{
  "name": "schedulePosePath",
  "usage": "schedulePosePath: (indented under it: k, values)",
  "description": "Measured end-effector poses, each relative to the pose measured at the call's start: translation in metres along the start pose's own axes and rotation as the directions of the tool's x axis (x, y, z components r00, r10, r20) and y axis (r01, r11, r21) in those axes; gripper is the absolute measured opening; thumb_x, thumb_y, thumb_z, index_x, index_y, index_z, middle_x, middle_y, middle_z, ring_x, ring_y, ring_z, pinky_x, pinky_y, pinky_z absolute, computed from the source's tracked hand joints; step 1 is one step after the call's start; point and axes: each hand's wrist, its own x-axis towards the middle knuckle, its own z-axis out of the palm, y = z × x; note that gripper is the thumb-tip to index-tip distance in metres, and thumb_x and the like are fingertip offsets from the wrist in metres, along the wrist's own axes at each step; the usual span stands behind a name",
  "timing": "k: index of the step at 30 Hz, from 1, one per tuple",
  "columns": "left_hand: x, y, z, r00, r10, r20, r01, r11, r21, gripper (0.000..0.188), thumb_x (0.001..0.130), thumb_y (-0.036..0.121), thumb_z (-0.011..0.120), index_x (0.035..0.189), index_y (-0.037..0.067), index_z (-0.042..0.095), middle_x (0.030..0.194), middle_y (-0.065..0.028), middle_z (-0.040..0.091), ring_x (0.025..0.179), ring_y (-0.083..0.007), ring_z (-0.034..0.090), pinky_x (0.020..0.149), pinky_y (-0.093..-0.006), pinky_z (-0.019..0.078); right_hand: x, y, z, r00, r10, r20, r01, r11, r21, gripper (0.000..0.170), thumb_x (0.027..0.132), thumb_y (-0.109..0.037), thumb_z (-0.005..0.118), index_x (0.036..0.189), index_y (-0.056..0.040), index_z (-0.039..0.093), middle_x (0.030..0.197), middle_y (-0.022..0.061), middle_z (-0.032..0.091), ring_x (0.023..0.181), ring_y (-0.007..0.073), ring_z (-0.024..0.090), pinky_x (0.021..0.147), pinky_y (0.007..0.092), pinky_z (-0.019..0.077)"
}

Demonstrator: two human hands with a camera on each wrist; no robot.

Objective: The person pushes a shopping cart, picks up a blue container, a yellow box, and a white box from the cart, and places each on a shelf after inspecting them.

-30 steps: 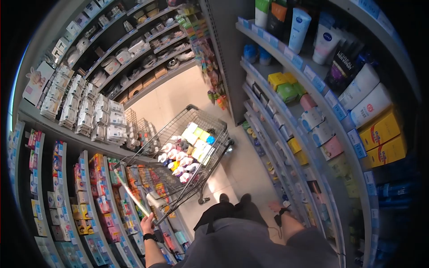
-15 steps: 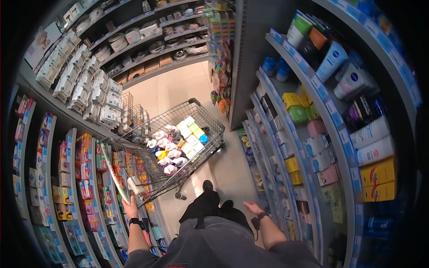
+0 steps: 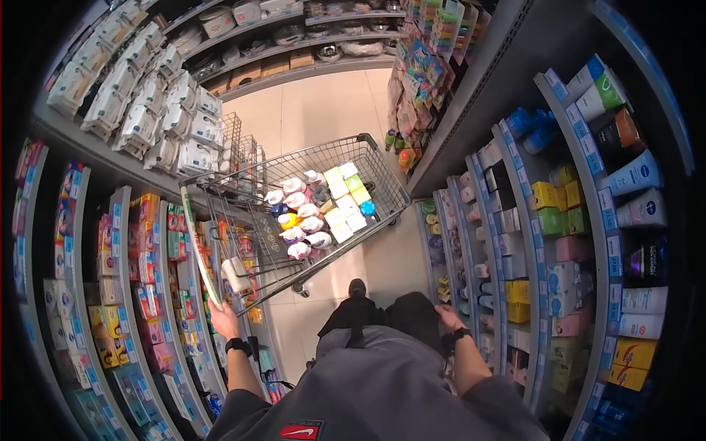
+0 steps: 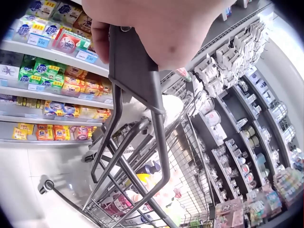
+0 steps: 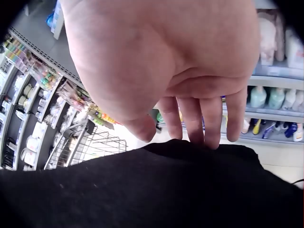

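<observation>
Between stocked shop shelves (image 3: 588,153), on pale floor tiles (image 3: 397,261): left hand (image 3: 223,321) round a cart handle (image 3: 197,246), right hand (image 3: 450,319) relaxed.

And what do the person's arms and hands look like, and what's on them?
The left hand and right hand are both bare, without gloves. There's a black wristband on the left wrist and another on the right wrist. Short, dark grey fabric sleeves leave the forearms uncovered.
</observation>
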Motion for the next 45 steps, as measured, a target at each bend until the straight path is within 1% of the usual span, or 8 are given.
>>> schedulePosePath:
  k: [2,6,10,12,15,21,30,45]
  values:
    - [0.011,0.011,0.002,1.000,-0.005,0.029,0.005,1.000,0.015,0.053,0.090,0.029,0.061,0.139,0.014,0.049,0.111,-0.0221,0.068,0.098,-0.0432,0.063,0.084,-0.0502,0.0481,0.014,-0.023,-0.003,0.979,-0.199,-0.048,0.196,0.979,-0.061,0.045,0.092,-0.040,0.061,0.103,0.0029,0.069,0.095,0.0115,0.071,0.091,0.0184,0.066,0.079,0.0328,0.0499]
    - [0.024,0.022,0.006,0.998,0.005,0.060,-0.007,1.000,0.028,0.053,0.091,0.027,0.060,0.139,0.010,0.047,0.113,-0.0232,0.066,0.100,-0.0427,0.063,0.086,-0.0498,0.0473,0.033,-0.082,-0.020,0.994,-0.071,0.082,0.077,0.994,-0.072,0.047,0.092,-0.039,0.060,0.113,0.0018,0.068,0.104,0.0148,0.072,0.101,0.0228,0.066,0.088,0.0348,0.0487]
    - [0.029,0.040,0.012,0.994,0.005,0.107,-0.006,1.000,0.013,0.061,0.087,0.025,0.068,0.140,0.010,0.043,0.132,-0.0264,0.054,0.121,-0.0423,0.052,0.097,-0.0490,0.0427,0.070,-0.112,-0.042,0.970,-0.231,0.080,0.231,0.973,0.016,0.040,0.094,-0.034,0.061,0.109,0.0029,0.067,0.093,0.0056,0.068,0.083,0.0140,0.060,0.073,0.0287,0.0459]
    - [-0.002,0.095,0.009,0.961,0.078,-0.266,0.058,0.883,0.465,0.070,0.082,0.026,0.074,0.142,0.012,0.041,0.146,-0.0258,0.038,0.135,-0.0438,0.036,0.105,-0.0537,0.0364,0.085,-0.151,-0.056,0.954,-0.271,0.129,0.268,0.963,0.040,0.040,0.094,-0.033,0.062,0.109,0.0039,0.067,0.091,0.0055,0.069,0.081,0.0141,0.062,0.073,0.0295,0.0478]
    - [-0.034,0.150,0.028,0.896,0.435,-0.095,-0.377,0.855,0.356,0.076,0.074,0.026,0.076,0.141,0.015,0.042,0.148,-0.0273,0.030,0.138,-0.0471,0.027,0.109,-0.0583,0.0304,0.115,-0.183,-0.060,0.919,-0.382,0.095,0.372,0.922,0.111,0.034,0.094,-0.031,0.062,0.095,0.0021,0.070,0.077,0.0048,0.067,0.069,0.0141,0.061,0.067,0.0305,0.0490]
    - [-0.108,0.259,0.103,0.782,0.552,0.291,-0.577,0.817,-0.001,0.064,0.074,0.021,0.077,0.131,0.011,0.051,0.141,-0.0276,0.037,0.132,-0.0462,0.034,0.109,-0.0552,0.0302,0.156,-0.223,-0.070,0.903,-0.330,0.276,0.329,0.943,0.051,0.039,0.093,-0.034,0.063,0.104,0.0030,0.069,0.086,0.0084,0.071,0.076,0.0163,0.066,0.071,0.0317,0.0516]
    - [-0.058,0.339,0.175,0.603,0.565,0.564,-0.434,0.825,-0.362,0.054,0.079,0.014,0.070,0.129,0.006,0.051,0.126,-0.0236,0.051,0.120,-0.0422,0.049,0.104,-0.0470,0.0397,0.172,-0.285,-0.047,0.949,-0.037,0.315,0.013,0.997,0.078,0.034,0.095,-0.028,0.060,0.116,-0.0022,0.064,0.097,0.0055,0.068,0.086,0.0153,0.065,0.070,0.0284,0.0499]
    - [-0.014,0.383,0.380,0.254,0.296,0.921,0.075,0.943,-0.323,0.033,0.088,0.006,0.055,0.121,0.009,0.062,0.108,-0.0093,0.069,0.099,-0.0232,0.067,0.089,-0.0319,0.0511,0.300,-0.439,0.042,0.934,-0.178,0.311,0.186,0.983,0.002,0.032,0.095,-0.025,0.061,0.112,0.0024,0.064,0.091,0.0078,0.068,0.084,0.0155,0.064,0.079,0.0282,0.0523]
